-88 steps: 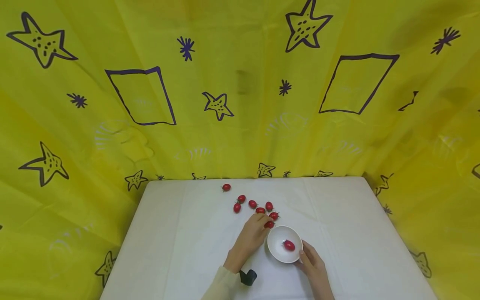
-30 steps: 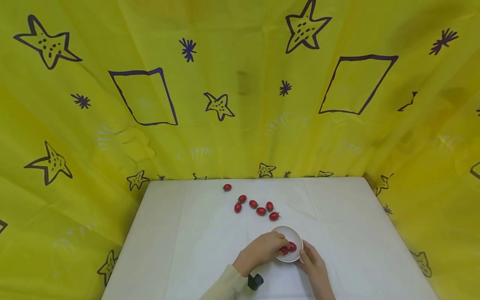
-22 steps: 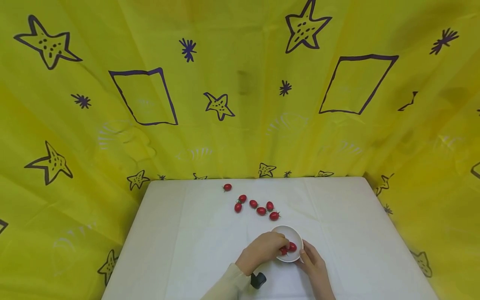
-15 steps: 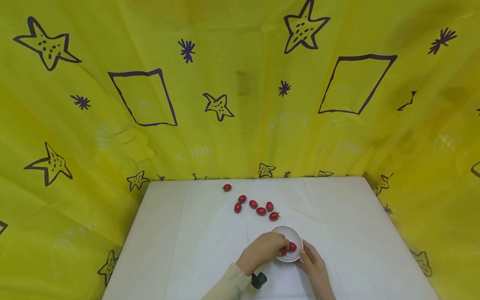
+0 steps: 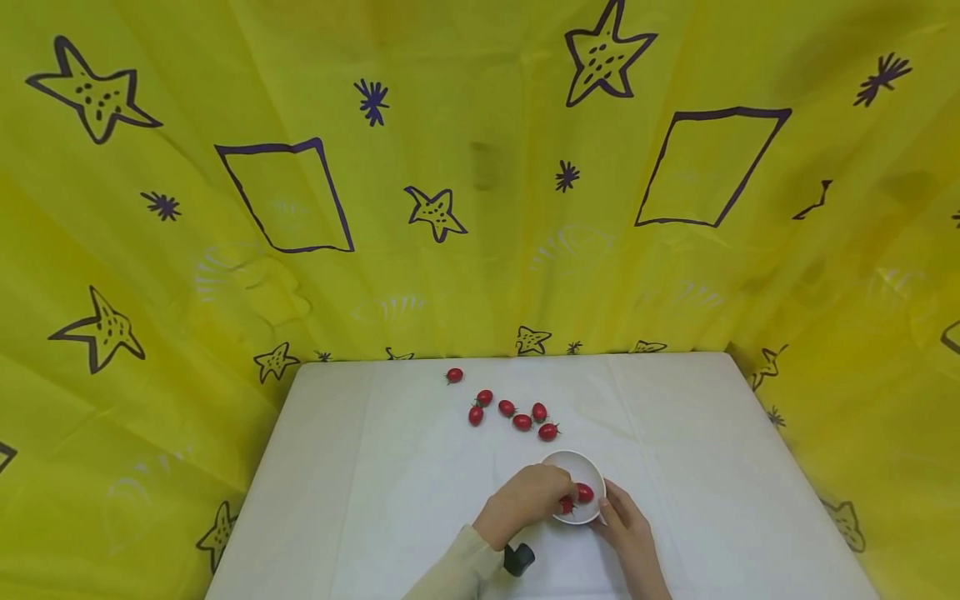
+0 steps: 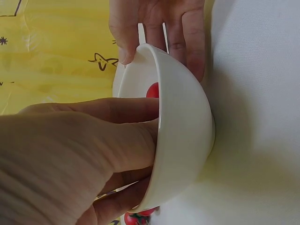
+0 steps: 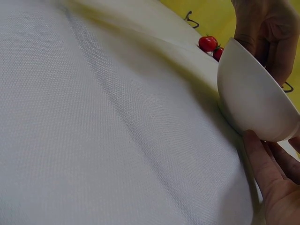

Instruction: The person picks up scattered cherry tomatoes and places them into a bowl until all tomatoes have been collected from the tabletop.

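Head view: left hand [image 5: 527,497] dips into the plain white bowl [image 5: 592,468] from 8 o'clock, knuckles up, two red tomatoes [image 5: 585,493] in there, while the right hand [image 5: 630,525] grips the bowl at 4 o'clock and seven loose tomatoes [image 5: 522,422] lie on the desk [image 5: 390,500] toward 11. Left wrist view: fingertips hidden behind the rim, so can't tell if that grip's pinching anything. Right wrist view: a finger presses the glossy bowl around 6.

White bowl [image 6: 185,126], mouth up, two red tomatoes [image 5: 584,493] inside, seven more tomatoes [image 5: 522,422] beyond it.
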